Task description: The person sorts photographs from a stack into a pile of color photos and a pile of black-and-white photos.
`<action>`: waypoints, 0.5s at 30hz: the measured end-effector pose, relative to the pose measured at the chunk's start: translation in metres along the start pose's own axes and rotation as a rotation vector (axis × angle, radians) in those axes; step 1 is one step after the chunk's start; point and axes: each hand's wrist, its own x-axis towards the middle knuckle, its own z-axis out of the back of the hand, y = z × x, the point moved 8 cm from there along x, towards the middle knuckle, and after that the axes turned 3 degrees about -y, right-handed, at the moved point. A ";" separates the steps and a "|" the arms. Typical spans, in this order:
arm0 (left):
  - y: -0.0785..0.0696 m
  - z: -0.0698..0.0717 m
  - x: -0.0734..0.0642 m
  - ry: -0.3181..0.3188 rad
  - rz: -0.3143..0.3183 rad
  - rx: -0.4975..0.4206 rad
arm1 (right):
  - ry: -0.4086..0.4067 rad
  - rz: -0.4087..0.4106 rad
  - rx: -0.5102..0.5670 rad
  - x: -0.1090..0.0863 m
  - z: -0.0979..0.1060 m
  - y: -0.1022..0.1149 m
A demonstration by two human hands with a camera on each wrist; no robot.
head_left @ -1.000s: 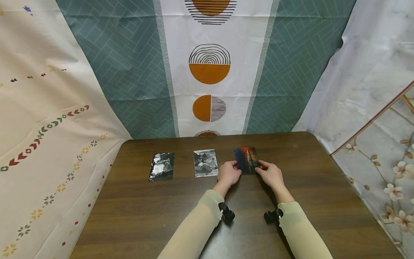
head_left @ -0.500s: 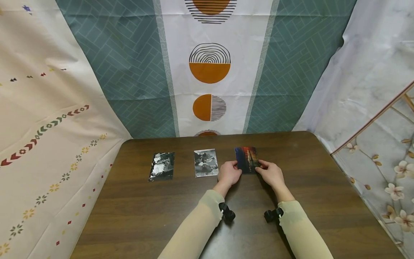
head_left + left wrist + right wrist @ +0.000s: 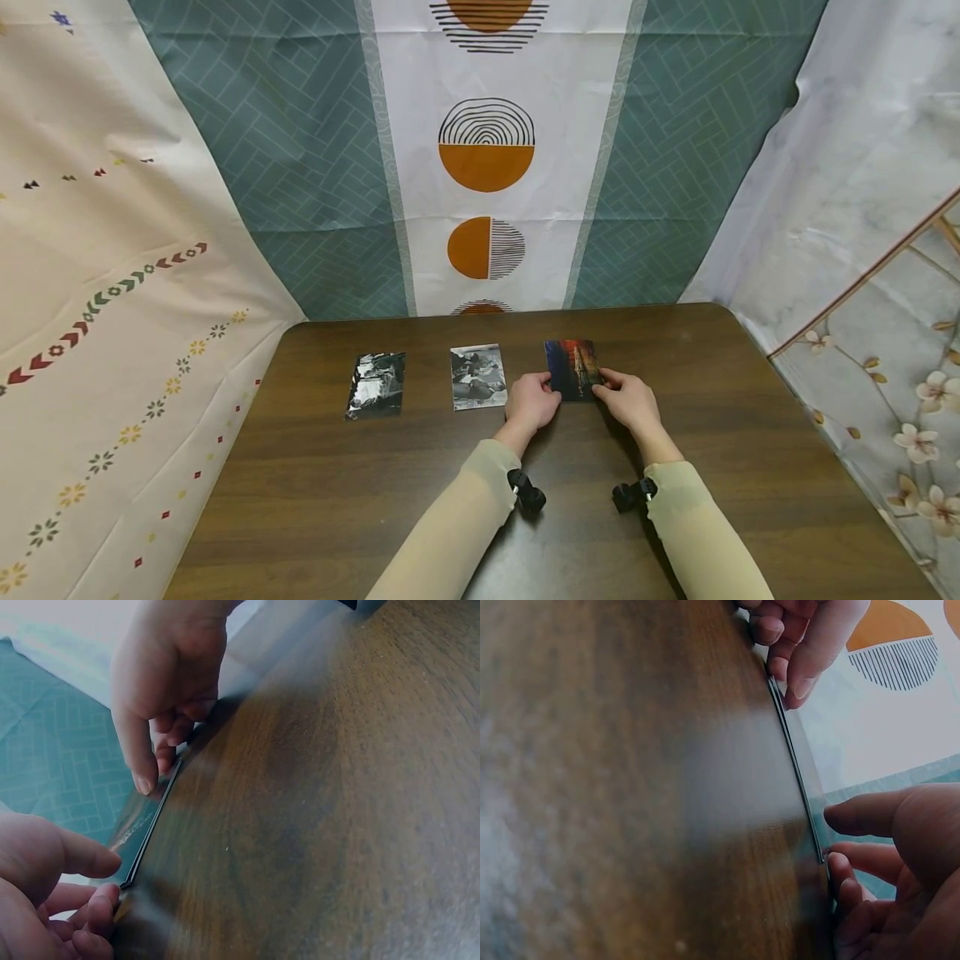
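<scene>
A glossy colour photo (image 3: 573, 371), dark blue and red, lies at the right of a row near the table's far edge. My left hand (image 3: 532, 402) pinches its near left corner, and my right hand (image 3: 628, 402) holds its near right corner. In the left wrist view, the left thumb is above the photo (image 3: 136, 825) and curled fingers are at its edge. The right wrist view shows the right hand (image 3: 915, 862) likewise at the photo's corner. The near edge looks like thin dark double lines. Two black-and-white photos (image 3: 478, 377), (image 3: 377, 386) lie flat to the left.
The brown wooden table (image 3: 420, 500) reaches back to a green and white patterned cloth (image 3: 487, 208). Patterned cloths also hang at the left (image 3: 135, 333) and right (image 3: 847, 275) sides. Each wrist carries a small black camera (image 3: 528, 493).
Both hands stay at the colour photo's near corners. The cloth on the left shifts a little; the photos hold their places.
</scene>
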 end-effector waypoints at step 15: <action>0.002 -0.003 0.002 0.004 -0.001 -0.002 | 0.033 -0.022 -0.003 0.001 0.000 0.001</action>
